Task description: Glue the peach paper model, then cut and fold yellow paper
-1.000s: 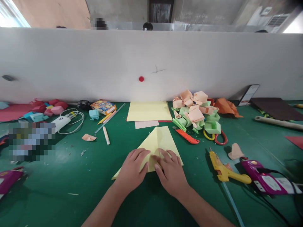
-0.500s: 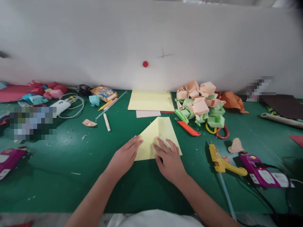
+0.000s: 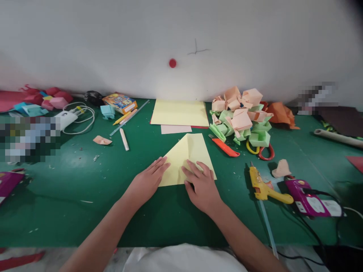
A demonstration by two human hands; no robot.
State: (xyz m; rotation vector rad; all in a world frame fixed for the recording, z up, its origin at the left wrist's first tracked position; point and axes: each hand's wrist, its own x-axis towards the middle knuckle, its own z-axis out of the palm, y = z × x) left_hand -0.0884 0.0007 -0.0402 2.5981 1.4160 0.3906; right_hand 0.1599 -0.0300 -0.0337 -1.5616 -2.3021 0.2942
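A pale yellow sheet of paper (image 3: 199, 151) lies on the green table in front of me, its left side folded over to a slanting edge. Flat against that slanted left edge rests my left hand (image 3: 150, 177), fingers stretched out. My right hand (image 3: 200, 185) lies over the lower right part of the sheet with its fingers spread, the fingertips pressing near the inner edge of the folded flap. Neither hand grips anything. The fingertips hide small parts of the paper.
Yellow sheets (image 3: 180, 113) lie at the wall. To the right are folded paper pieces (image 3: 241, 117), an orange-red cutter (image 3: 225, 147), scissors (image 3: 266, 152), a yellow glue gun (image 3: 263, 189) and a purple power strip (image 3: 312, 198). A white crayon-like stick (image 3: 124, 139) and a box (image 3: 120, 102) lie left.
The view has tilted slightly, so everything sits a little higher in the picture. Both hands keep nearly the same place on the yellow paper, and its fold looks unchanged.
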